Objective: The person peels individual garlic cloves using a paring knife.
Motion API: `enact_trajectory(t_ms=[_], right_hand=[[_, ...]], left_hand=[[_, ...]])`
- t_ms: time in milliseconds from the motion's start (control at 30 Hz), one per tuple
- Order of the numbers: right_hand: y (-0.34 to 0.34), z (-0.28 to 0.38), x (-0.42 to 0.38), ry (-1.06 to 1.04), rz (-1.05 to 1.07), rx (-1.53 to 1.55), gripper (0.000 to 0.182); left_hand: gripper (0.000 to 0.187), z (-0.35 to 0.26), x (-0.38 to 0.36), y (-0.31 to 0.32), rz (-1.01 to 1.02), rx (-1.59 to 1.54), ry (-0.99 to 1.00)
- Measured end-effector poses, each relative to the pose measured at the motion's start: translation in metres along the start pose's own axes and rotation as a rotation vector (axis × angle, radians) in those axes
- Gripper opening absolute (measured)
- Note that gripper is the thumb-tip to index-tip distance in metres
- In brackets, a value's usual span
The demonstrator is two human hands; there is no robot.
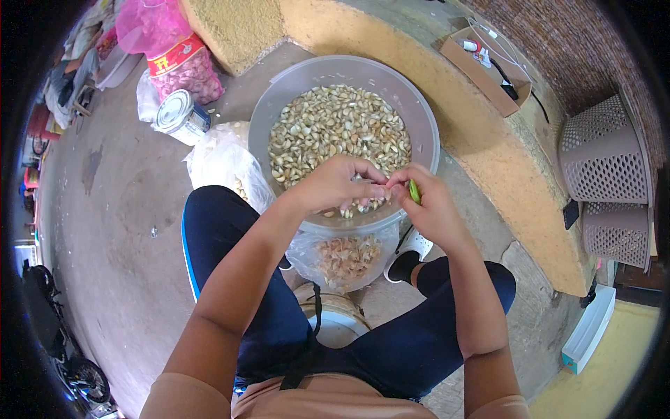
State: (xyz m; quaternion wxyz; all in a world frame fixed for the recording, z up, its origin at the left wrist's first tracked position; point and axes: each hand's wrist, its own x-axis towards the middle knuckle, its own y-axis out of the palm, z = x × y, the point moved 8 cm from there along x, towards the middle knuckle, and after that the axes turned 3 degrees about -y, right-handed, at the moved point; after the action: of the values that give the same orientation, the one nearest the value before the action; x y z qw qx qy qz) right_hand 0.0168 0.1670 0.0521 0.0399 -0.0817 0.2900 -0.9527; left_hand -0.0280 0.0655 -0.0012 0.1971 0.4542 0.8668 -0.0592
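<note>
My left hand (343, 186) is closed in a pinch over the near side of a large grey basin (424, 133). Whatever its fingertips hold is too small to make out. Fingertip to fingertip with it, my right hand (431, 204) grips a small tool with a green handle (414, 191); its working end is hidden. Many garlic cloves (338, 126) lie in the basin, some with skin on and some pale. Just below the basin's near rim, between my legs, a clear plastic bag (349, 264) contains brownish garlic skins.
Left of the basin stand a white plastic bag (227, 162), a paint bucket (183, 117) and a pink mesh sack of garlic (187, 78). A yellow ledge (481, 157) curves along the right, with a cardboard box (481, 66) on it. Grey perforated baskets (606, 167) are stacked farther right.
</note>
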Motion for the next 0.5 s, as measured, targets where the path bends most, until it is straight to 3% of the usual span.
enact_trajectory(t_ms=[233, 500], right_hand=[[0.000, -0.004, 0.000, 0.116, -0.041, 0.049, 0.010], [0.004, -0.010, 0.004, 0.102, -0.082, 0.076, 0.009]], left_hand=[[0.024, 0.006, 0.000, 0.000, -0.001, -0.178, 0.041], [0.020, 0.006, 0.000, -0.011, -0.157, -0.098, 0.057]])
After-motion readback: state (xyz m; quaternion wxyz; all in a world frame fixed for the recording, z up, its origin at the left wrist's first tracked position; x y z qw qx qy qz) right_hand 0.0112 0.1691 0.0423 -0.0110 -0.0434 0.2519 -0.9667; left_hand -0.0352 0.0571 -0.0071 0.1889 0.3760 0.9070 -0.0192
